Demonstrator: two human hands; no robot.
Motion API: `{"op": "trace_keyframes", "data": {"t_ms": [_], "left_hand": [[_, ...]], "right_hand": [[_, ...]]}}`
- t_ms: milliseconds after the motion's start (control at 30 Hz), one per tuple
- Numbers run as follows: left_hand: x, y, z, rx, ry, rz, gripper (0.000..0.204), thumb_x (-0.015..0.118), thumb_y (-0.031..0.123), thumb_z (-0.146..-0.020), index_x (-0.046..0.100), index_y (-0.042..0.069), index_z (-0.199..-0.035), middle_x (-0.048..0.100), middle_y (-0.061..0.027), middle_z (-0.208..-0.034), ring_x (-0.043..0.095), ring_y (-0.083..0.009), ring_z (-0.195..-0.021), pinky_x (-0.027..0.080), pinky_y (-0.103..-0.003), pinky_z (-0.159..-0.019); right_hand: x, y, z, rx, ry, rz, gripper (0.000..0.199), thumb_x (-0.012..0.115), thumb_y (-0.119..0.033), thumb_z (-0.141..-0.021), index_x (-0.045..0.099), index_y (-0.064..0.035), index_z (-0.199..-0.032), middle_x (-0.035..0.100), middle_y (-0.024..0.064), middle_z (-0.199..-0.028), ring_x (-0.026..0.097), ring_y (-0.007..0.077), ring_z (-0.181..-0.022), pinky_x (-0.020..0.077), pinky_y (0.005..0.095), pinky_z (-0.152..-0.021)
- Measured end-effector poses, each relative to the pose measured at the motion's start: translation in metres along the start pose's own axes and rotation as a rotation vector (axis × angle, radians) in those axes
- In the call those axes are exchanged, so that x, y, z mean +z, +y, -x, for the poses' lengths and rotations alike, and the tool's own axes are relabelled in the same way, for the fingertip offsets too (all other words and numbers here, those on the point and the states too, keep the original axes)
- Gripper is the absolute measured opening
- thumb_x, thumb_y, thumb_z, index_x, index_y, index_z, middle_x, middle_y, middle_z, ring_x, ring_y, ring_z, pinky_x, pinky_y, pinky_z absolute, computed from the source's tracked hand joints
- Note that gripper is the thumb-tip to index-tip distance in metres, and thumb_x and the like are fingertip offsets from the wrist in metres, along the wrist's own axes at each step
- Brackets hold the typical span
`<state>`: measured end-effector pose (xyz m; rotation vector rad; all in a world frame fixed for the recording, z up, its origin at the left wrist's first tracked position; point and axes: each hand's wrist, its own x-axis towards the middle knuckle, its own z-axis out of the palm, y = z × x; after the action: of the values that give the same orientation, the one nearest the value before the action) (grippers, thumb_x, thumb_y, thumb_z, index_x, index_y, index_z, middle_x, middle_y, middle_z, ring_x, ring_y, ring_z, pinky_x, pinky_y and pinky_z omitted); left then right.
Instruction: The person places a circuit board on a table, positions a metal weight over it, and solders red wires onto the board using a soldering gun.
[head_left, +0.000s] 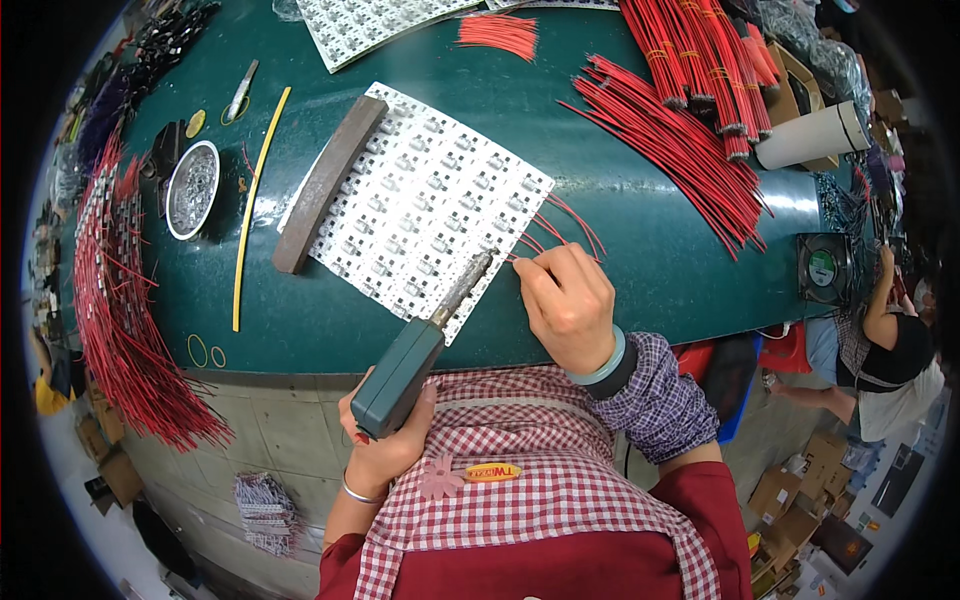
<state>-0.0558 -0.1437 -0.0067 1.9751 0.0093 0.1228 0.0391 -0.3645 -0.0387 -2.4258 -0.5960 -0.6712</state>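
The white panel of small circuit boards [425, 205] lies on the green tabletop [640, 250], its near corner right under the tip of a soldering iron [425, 335]. The left hand [385, 440] has its fingers wrapped tight around the iron's teal handle, barrel pointing up and away to the panel's edge. Just right of that tip, the right hand [568, 300] has its fingers pinched together on a few thin red wires [555, 228], whose free ends fan out beyond the knuckles.

The step in hand looks like soldering a wire end to a pad at the panel's near corner. The next move calls for a steady meeting of wire end, pad and hot tip, without touching neighbouring pads.

A dark flat bar [328, 180] lies across the panel's far-left side, beyond the iron. Further left of the left hand sit a yellow strip [250, 200] and a round metal dish [192, 188]. A large heap of red wires [690, 150] lies well beyond the right hand, another bundle of wired pieces [125, 330] hangs off the tabletop's edge left of the iron.
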Motion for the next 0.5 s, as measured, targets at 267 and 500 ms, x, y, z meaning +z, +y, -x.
{"op": "trace_keyframes", "data": {"t_ms": [267,500], "left_hand": [[0.0014,-0.0017,0.0015,-0.056,-0.040,0.050,0.015,0.072,-0.003,-0.075,0.066,-0.003,-0.088,0.066,-0.0082,-0.080,0.060,-0.0112,-0.063,0.047,-0.025,-0.054],[-0.0022,0.0021,0.0027,-0.083,-0.097,0.002,0.014,0.071,-0.002,-0.076,0.066,-0.004,-0.088,0.065,-0.0072,-0.078,0.060,-0.0103,-0.062,0.047,-0.025,-0.054]], "right_hand": [[-0.0001,-0.0006,-0.0007,-0.006,-0.023,0.011,0.018,0.067,0.003,-0.067,0.063,-0.0024,-0.084,0.048,0.0053,-0.072,0.052,0.0207,-0.067,0.0428,0.0325,-0.058],[0.0017,0.0003,0.0028,-0.007,-0.031,0.013,0.018,0.067,0.003,-0.067,0.064,-0.0021,-0.084,0.048,0.0051,-0.072,0.052,0.0203,-0.067,0.0417,0.0322,-0.057]]}}
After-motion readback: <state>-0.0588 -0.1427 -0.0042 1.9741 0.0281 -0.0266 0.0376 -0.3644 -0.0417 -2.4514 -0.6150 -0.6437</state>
